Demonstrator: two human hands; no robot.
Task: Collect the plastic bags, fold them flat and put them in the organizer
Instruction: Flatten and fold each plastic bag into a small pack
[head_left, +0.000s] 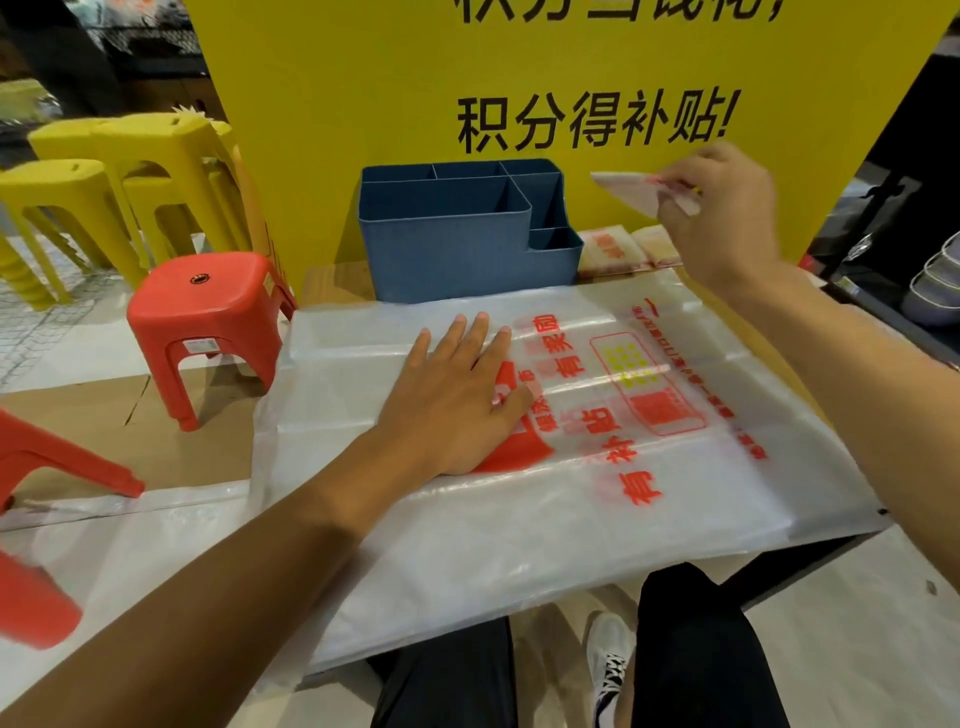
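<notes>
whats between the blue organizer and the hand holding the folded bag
In the head view, nothing solid: only the yellow sign behind shows between the organizer and the right hand pinching the folded bag in the air.

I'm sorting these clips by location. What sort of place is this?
Probably a shop floor or promotional stall: a yellow printed promotional sign, stacked yellow plastic stools with a price-labelled red plastic stool, and stacked bowls at right.
</notes>
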